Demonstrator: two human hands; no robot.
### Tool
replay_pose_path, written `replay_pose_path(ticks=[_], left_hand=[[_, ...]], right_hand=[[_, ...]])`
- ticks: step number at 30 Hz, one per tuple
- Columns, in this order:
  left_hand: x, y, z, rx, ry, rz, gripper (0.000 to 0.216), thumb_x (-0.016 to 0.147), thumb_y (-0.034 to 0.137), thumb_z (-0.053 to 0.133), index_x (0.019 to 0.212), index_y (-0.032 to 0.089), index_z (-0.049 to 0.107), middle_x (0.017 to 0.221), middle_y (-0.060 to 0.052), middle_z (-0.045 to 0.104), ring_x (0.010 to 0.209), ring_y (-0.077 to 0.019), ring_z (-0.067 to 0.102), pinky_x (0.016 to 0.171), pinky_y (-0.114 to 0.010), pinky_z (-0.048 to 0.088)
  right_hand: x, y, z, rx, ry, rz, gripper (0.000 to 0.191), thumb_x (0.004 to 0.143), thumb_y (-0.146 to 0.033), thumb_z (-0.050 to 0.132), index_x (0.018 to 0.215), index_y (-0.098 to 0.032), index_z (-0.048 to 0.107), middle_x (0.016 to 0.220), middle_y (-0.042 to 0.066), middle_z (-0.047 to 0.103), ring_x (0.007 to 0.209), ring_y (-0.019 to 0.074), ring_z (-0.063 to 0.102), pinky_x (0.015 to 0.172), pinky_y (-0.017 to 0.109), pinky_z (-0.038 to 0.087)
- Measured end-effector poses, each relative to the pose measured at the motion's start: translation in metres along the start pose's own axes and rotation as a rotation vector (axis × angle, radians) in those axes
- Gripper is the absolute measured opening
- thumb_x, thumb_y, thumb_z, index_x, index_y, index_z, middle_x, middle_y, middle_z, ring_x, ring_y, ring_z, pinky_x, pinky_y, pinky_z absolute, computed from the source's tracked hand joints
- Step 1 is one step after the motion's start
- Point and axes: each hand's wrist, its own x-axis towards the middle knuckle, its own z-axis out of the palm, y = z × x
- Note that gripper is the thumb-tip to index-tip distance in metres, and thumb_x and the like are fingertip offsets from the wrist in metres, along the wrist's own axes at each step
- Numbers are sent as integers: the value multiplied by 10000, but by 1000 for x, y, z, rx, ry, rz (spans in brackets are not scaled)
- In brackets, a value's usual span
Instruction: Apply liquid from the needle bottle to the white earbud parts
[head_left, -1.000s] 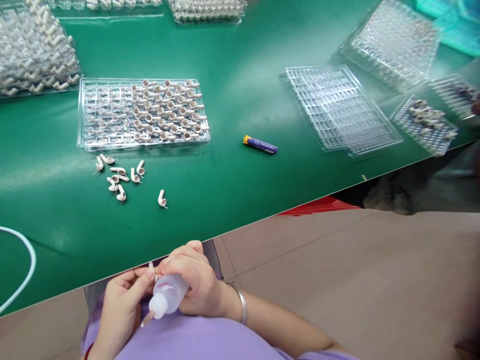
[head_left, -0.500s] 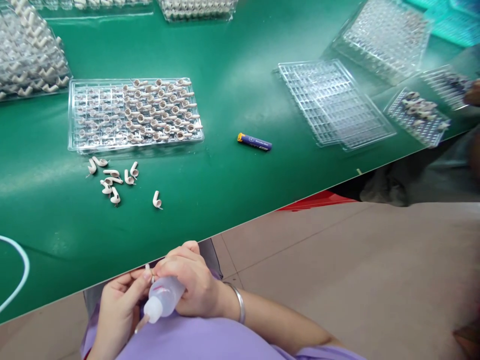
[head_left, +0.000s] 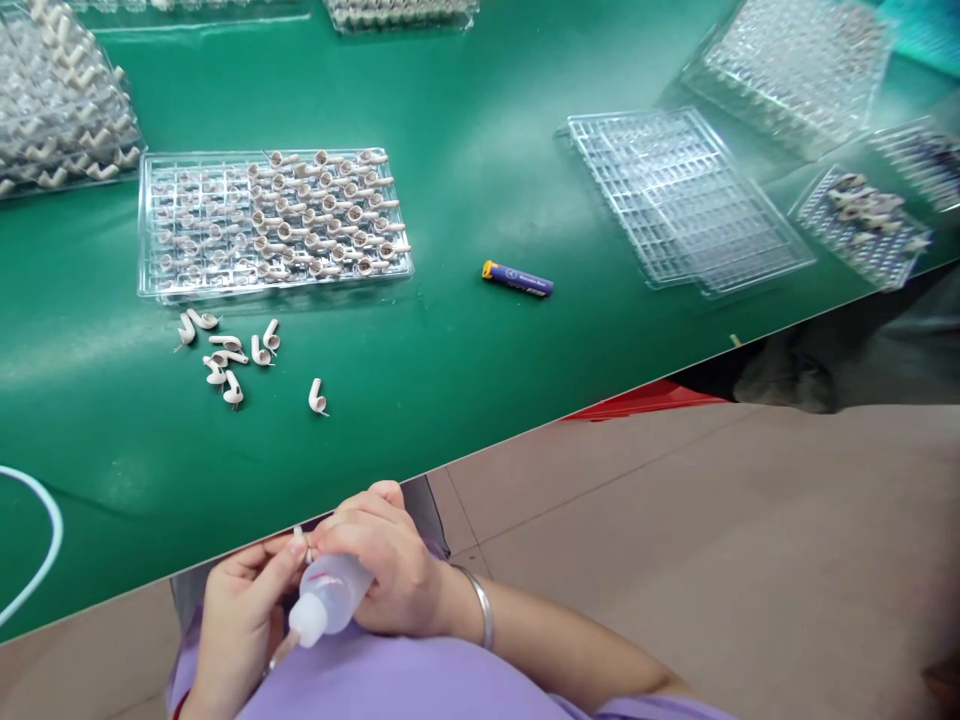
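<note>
Close to the table's near edge, my left hand (head_left: 244, 605) pinches a small white earbud shell (head_left: 298, 533) between thumb and fingers. My right hand (head_left: 397, 565) is wrapped round a translucent squeeze bottle (head_left: 341, 590), whose white cap and thin tip point down toward my lap. The fingertips of my right hand meet the shell beside those of my left, and they hide most of it. Several loose earbud shells (head_left: 233, 389) lie on the green table beyond my hands, with a single shell (head_left: 317, 397) apart from them.
A clear tray (head_left: 150, 225) partly filled with shells lies behind the loose ones. A purple lighter (head_left: 521, 281) is right of it. Overlapping clear trays (head_left: 637, 190) and a tray with jumbled parts (head_left: 862, 215) lie farther right. A white cable (head_left: 52, 530) curves at left.
Both hands keep nearly the same grip and position. The view has shifted slightly, and another person's hand at the right edge has gone out of sight.
</note>
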Motion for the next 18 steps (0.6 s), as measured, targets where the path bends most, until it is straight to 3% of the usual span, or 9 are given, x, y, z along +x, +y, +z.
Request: replay_pose_path(ticks=[7,12,18], left_hand=[[-3,18,5,-83,-133,-118,337,454,396,923,641,159,775,564,-57,678,502,-124,562,468,-192,456],[-8,20,-1,-44,-214,-92,315,500,377,919,708,177,794,522,-27,654,427,-89,512,507,-214,513],[-9,14,-12,33,-268,8,295,589,369,883,808,191,800,754,-91,762,701,-209,706,665,-257,581]], right_hand=[[-1,2,-1,16,-1,-18,173,802,-107,566,940,-208,542,784,0,744,684,153,671,684,346,372],[1,0,-3,103,81,-8,205,794,-137,645,946,-225,538,755,-2,739,648,160,661,671,346,407],[4,-3,-6,175,138,-37,206,813,-129,641,965,-217,534,775,13,743,658,162,661,693,354,412]])
